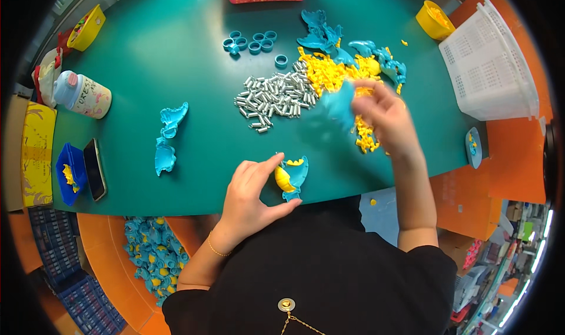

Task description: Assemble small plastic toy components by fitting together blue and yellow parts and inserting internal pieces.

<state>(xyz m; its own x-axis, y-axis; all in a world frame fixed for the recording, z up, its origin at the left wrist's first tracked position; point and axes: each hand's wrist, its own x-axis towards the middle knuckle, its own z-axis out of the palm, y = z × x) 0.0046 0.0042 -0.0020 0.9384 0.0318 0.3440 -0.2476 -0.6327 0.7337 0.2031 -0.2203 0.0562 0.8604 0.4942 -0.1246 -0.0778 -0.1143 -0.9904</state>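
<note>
Left hand pinches a blue shell at lower middle while right hand grips a blurry blue piece above the yellow bits, so a hasty push could pop them apart.

Glossy blue plastic shell, shiny metal springs, matt green tabletop, white plastic basket.

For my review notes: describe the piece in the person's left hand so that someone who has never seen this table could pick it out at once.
Start at the green table and go to its near edge, just in front of the person's black top. There the left hand pinches a blue plastic shell with a yellow part seated in it. That yellow insert sets it apart from the two plain blue shells lying further left.
</note>
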